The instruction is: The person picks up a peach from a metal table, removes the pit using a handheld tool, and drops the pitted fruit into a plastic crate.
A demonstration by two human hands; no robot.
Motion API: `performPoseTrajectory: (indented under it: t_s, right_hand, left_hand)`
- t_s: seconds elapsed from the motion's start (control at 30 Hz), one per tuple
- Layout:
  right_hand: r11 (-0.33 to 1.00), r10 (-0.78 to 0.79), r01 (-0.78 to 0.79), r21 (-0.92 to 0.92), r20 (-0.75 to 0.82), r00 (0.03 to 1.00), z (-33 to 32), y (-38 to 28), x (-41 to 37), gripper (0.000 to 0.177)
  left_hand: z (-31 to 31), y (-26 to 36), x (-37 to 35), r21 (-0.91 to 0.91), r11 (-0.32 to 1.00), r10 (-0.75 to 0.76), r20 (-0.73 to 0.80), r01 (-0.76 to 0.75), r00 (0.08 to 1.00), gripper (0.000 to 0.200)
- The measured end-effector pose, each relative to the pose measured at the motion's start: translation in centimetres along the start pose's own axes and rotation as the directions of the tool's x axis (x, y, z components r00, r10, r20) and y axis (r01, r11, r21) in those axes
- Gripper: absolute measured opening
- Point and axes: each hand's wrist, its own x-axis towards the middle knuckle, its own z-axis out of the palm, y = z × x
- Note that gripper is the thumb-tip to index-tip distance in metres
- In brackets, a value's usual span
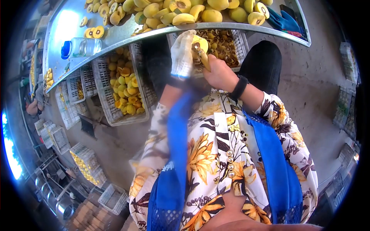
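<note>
My left hand (182, 56), in a white knit glove, is closed around a yellow peach half (200, 43) with its cut face turned up. My bare right hand (221, 74) grips a pitting tool (204, 61) with a yellowish-brown handle. The tool's working end is against the cut face at the pit; its exact shape is hard to make out. Both hands are close together just below the table's metal edge. Under them stands a white crate (241, 46) holding many brown pits and scraps (221, 44).
Yellow peaches (212, 15), whole and halved, are heaped on the metal table (119, 40). A plastic bottle with a blue cap (86, 47) lies on its left side, blue gloves (285, 21) at its right. A crate of peach halves (127, 90) stands at lower left, near more crates (88, 163).
</note>
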Motion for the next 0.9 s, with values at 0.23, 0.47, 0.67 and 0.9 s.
performPoseTrajectory:
  t_s: [0.23,0.47,0.67,0.9]
  right_hand:
    - [0.977,-0.063,0.073,0.201,-0.055,0.997,1.0,0.4,0.4,0.019]
    - [0.967,-0.056,0.062,0.246,-0.029,0.998,2.8,1.1,0.8,0.019]
    - [0.951,-0.008,-0.004,0.309,0.036,0.999,2.2,0.9,1.0,0.018]
    - [0.951,-0.006,-0.045,0.304,0.163,0.987,2.0,-0.2,0.4,0.020]
  left_hand:
    - [0.2,-2.0,-0.1,-0.127,0.954,0.230,-0.266,-0.271,0.936,0.027]
    - [-1.1,-0.7,0.6,-0.459,0.876,-0.207,-0.087,0.146,0.974,0.027]
    - [-1.7,-0.4,0.9,-0.489,0.836,-0.249,0.068,0.250,0.966,0.029]
    - [-2.2,-1.8,-0.3,-0.565,0.813,-0.213,-0.069,0.137,0.975,0.033]
